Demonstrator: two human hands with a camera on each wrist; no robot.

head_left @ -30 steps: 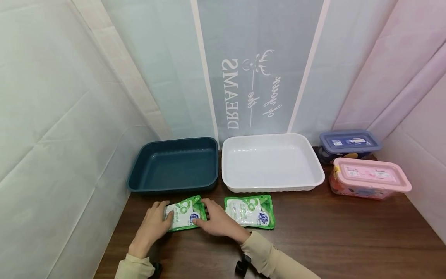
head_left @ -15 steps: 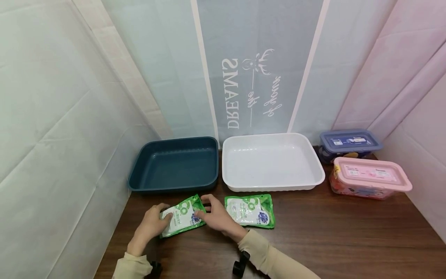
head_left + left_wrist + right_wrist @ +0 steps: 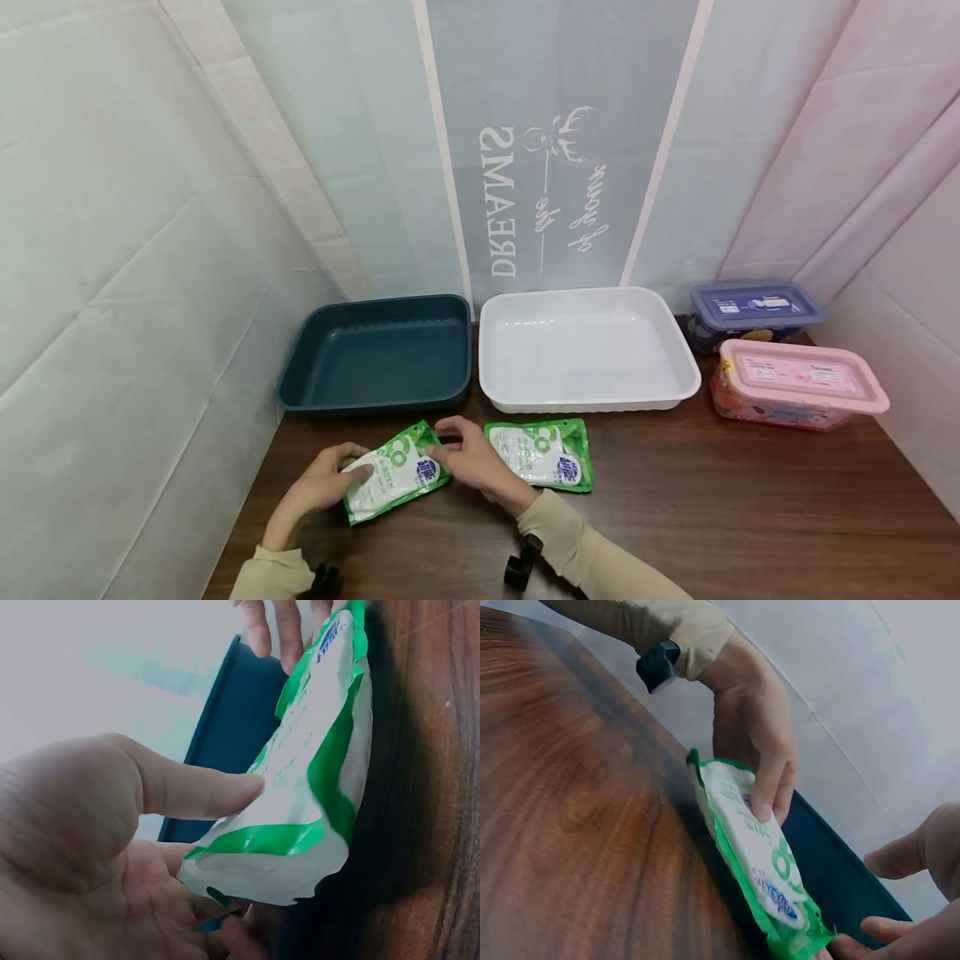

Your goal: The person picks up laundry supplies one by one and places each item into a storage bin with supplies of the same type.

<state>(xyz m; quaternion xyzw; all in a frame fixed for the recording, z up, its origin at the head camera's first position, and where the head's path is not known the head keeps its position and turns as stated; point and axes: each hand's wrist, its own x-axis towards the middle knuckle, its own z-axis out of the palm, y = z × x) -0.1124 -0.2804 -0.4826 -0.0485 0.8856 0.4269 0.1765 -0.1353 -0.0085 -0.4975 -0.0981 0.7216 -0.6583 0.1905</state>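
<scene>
My left hand (image 3: 324, 479) grips the left end of a green and white plastic pouch (image 3: 397, 473) with blue lettering; in the left wrist view its thumb (image 3: 202, 793) presses the printed face, fingers behind. The pouch (image 3: 754, 851) is tilted up off the table. At its other end is my right hand (image 3: 474, 454), its thumb (image 3: 896, 859) apart from the pouch and some fingertips at or under the green edge; whether they touch is hard to tell. A second, matching pouch (image 3: 542, 454) lies flat beside the right hand.
Behind the hands, a dark teal tray (image 3: 375, 408) and a white tray (image 3: 588, 407) stand side by side. To the right are a blue-lidded box (image 3: 753, 304) and a pink-lidded box (image 3: 802, 379). Fabric walls enclose the brown wooden table (image 3: 712, 517) at the back and sides.
The left hand has shifted left and slightly toward the front edge, turning the pouch so its left end comes nearer. The right hand has loosened, its fingers spreading at the pouch's right end.
</scene>
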